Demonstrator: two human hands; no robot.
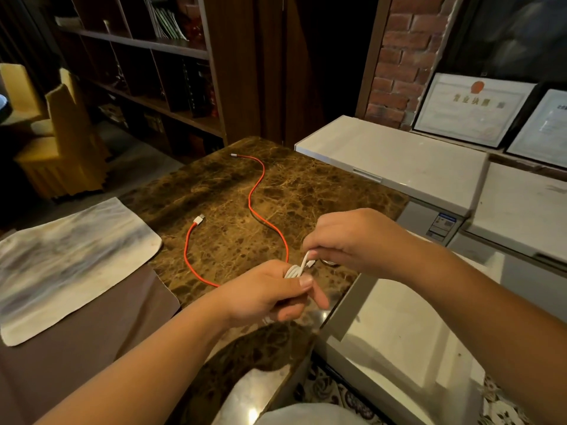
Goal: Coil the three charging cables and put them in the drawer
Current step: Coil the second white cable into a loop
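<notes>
A: Item one, white charging cable (296, 269): we have it wound in loops, our left hand (270, 294) curled round the bundle with the thumb pressed on top, above the near edge of the marble tabletop (221, 191).

B: Right hand (346, 240)?

A: Fingers bent, pinching the cable's free tail just beside the bundle. We judge this the last turn of the coil.

B: Handling note: we keep the tail taut, lay it flat against the other loops, and hold the thumb down so nothing springs loose.

A: Item two, red charging cable (254, 207): uncoiled, snaking across the tabletop, white plug (198, 219) at its near end.

B: Third cable and drawer?

A: We cannot see either.
</notes>
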